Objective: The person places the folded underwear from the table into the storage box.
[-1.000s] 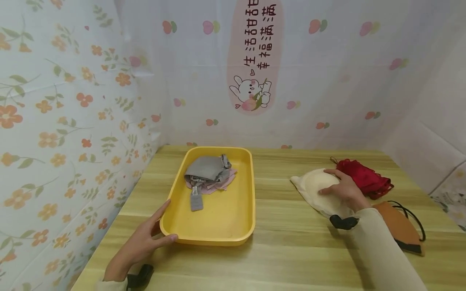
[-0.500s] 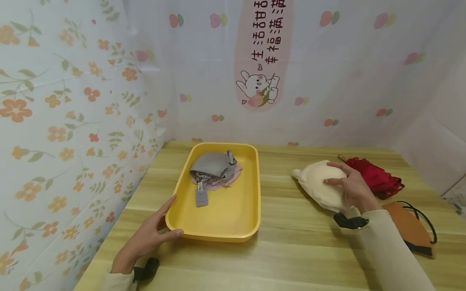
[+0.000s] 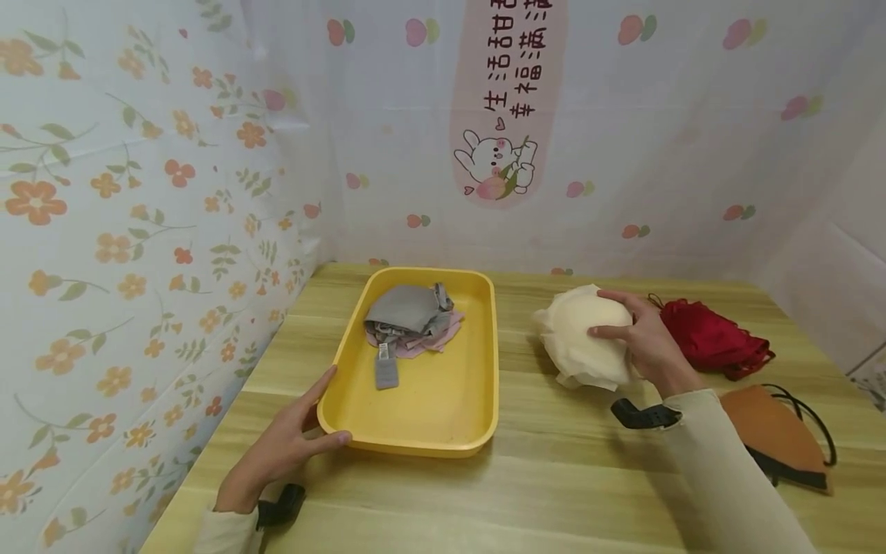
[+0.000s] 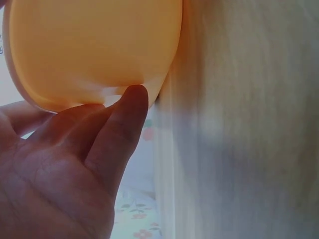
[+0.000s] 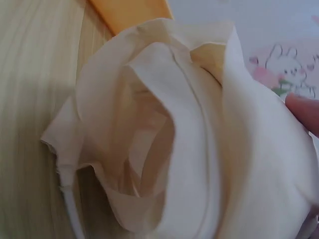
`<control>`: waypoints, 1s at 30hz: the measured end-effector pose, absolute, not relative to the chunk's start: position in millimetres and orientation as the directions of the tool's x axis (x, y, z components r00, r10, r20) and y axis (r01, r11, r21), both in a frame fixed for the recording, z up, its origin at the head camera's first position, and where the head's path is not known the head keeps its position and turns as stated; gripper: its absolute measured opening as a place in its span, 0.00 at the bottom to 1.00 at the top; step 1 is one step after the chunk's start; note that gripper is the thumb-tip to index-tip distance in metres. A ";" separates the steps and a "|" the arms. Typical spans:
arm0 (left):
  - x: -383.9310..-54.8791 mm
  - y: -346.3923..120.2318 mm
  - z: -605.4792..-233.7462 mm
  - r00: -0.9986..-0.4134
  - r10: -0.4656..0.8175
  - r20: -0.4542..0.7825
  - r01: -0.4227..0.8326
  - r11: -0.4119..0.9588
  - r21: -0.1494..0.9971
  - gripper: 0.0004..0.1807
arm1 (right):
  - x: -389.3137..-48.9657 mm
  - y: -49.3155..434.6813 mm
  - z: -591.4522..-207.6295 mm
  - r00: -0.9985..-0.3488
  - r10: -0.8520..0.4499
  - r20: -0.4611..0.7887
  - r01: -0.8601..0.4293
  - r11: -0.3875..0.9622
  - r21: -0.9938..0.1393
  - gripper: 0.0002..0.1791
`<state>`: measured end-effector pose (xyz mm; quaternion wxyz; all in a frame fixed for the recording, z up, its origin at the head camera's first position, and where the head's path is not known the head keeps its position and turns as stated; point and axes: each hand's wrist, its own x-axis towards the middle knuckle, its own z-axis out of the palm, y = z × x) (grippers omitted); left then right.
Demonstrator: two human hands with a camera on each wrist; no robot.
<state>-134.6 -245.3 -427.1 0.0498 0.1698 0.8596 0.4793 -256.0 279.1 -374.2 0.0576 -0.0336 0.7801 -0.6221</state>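
The cream bra (image 3: 581, 338) is held right of centre over the surface (image 3: 540, 477), well apart from the yellow tray (image 3: 443, 408). It is pinched by the right hand (image 3: 654, 342) between thumb and fingers; the remaining fingers are hidden behind the cup. In the right wrist view most of that hand is cut off at the right edge and a strap (image 5: 72, 211) is cropped at the bottom. Whether the fabric touches the surface cannot be told.

The left hand (image 3: 282, 445) is found spread at the tray's near left corner, thumb and forefinger laid against the outer walls; its lower fingers are concealed in the head view and shown in shade from the left wrist.

In the tray's far part, a pink cloth (image 3: 446, 337) is largely covered by a grey garment (image 3: 401, 309); the label (image 3: 384, 352) is too small to be read. A crumpled red garment (image 3: 713, 338) is noted beyond the right hand, its form indistinct. A brown panel (image 3: 771, 431) is partly masked by the right sleeve (image 3: 734, 481).

The surface is finished in yellowish wood grain. The left side is hung with a floral sheet (image 3: 138, 269); the back is covered by a white curtain (image 3: 623, 169) printed with a rabbit (image 3: 491, 158) and Chinese characters (image 3: 528, 71), the topmost cropped.
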 end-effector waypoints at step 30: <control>-133.7 -244.5 -425.8 -0.931 0.352 0.095 0.267 0.478 0.837 0.53 | -248.0 183.9 -350.7 -0.967 -0.256 -0.020 0.013 0.027 -1.000 0.41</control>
